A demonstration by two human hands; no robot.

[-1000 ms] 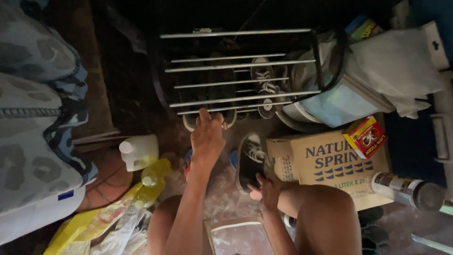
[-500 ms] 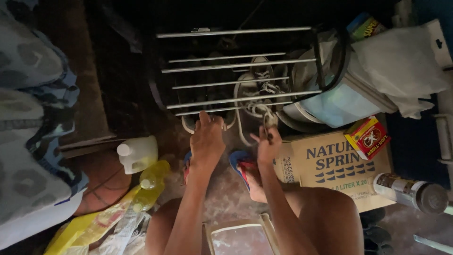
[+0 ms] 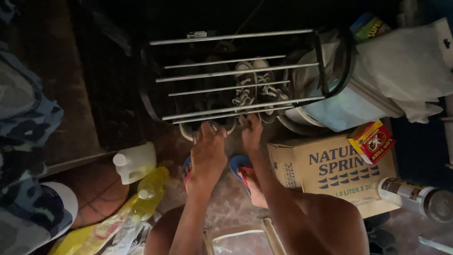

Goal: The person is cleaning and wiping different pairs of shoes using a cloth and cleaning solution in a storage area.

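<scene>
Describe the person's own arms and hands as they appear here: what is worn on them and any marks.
Both arms are bare to the frame's lower edge: no sleeves, gloves, watch, rings or bracelets show. The left hand and right hand are bare, with short nails as far as the dim light lets one tell. No tattoos or markings are visible.

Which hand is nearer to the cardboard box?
The right. The right hand reaches to the shoe rack just beside the cardboard box, at its upper left corner. The left hand lies farther left, with the right forearm between it and the box.
</scene>
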